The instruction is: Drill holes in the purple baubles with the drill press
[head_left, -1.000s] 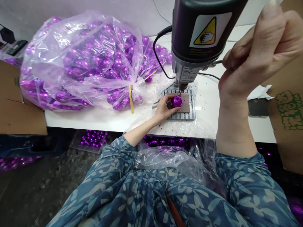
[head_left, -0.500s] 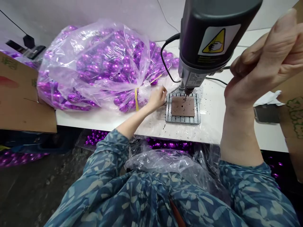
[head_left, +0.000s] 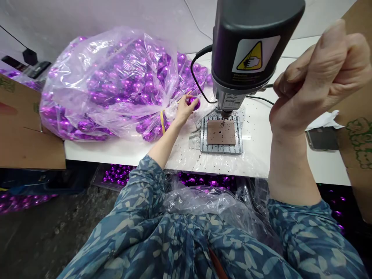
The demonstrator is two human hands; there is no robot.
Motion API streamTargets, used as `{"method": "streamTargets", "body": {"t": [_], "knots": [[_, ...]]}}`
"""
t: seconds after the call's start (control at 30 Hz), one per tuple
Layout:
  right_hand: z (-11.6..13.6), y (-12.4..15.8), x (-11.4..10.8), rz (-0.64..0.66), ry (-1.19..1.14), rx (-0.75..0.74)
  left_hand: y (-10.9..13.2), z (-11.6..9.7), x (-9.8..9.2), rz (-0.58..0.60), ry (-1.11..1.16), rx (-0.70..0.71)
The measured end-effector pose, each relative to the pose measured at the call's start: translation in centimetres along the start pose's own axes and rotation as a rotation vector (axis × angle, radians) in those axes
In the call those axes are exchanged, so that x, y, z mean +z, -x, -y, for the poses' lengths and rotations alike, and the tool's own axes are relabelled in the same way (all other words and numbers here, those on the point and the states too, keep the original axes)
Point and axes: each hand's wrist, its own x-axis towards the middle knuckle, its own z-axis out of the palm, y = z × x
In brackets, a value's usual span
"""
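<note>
Nearest the camera, blue leaf-patterned sleeves led to two bare hands, with crumpled clear film before the body and shiny purple pieces beneath the front edge of the white table. On the table, a brown board with a small dark hole lay on a slotted metal base; black chips were scattered over and around both. Judged from the chips, some drilling had been done here; the total finished could not be told. The left hand gripped one purple ball between fingers and thumb, beside the tied neck of the bag and apart from the board, so that ball was not yet under the bit. The right hand, raised, was closed around the dark lever of the drill press. Many more balls showed in the large clear bag with its yellow tie; whether these were drilled could not be read. Cardboard stood at left and right, the latter near a dark phone-like object and white tissue. A dark, marked floor showed at lower left; a pale wall closed off the back.
</note>
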Motion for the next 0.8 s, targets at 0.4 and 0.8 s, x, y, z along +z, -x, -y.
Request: {"method": "streamTargets", "body": {"t": [0.4, 0.8], "knots": [[-0.5, -0.1, 0.1, -0.022, -0.013, -0.017, 8.3, -0.5, 0.4, 0.438, 0.623, -0.169], [-1.0, 0.1, -0.2, 0.020, -0.029, -0.034, 10.5, 0.1, 3.4, 0.307, 0.236, 0.185]]}}
